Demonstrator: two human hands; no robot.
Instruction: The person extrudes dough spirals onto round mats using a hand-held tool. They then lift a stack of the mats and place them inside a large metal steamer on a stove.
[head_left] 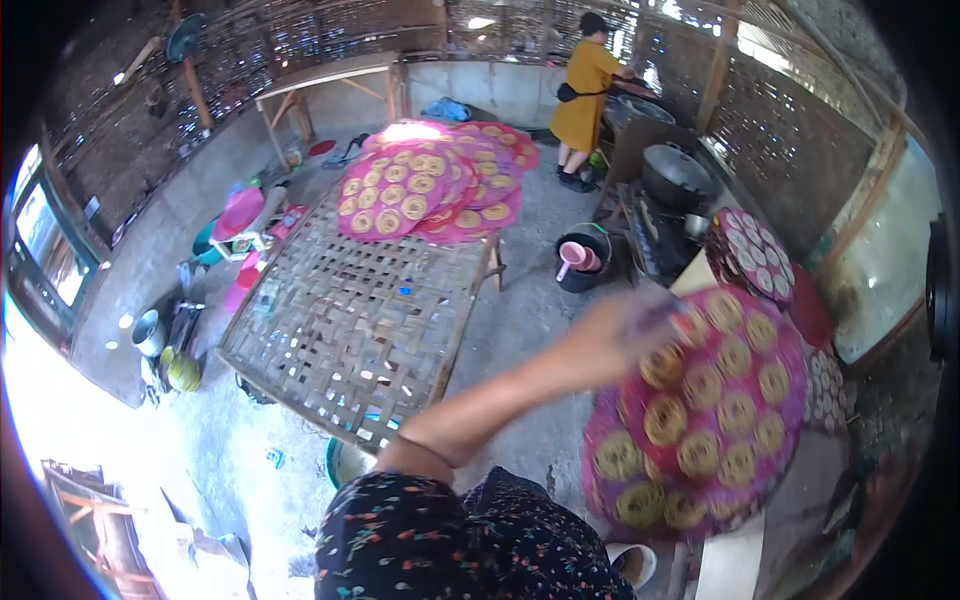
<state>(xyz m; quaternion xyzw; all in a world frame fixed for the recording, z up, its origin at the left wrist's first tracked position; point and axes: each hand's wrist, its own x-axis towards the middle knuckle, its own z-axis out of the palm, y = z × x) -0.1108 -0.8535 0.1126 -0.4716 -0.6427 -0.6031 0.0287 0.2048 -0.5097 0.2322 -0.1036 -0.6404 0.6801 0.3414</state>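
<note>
My left hand (625,335) reaches across from the lower middle to the right, its arm in a dark flowered sleeve (400,535). Motion smears its fingers, so their grip cannot be made out. The hand is over the upper left edge of a round pink mesh sheet (715,395) dotted with yellow coiled rounds (701,453). Another pink sheet with similar rounds (618,455) shows beneath it, at the lower left. My right hand does not show.
A slatted woven bamboo table (340,310) carries pink sheets of coils (410,190) at its far end. A black bucket with a pink dipper (575,258) stands on the floor. A big pot (678,178) sits at the right. A person in yellow (590,85) stands farther back.
</note>
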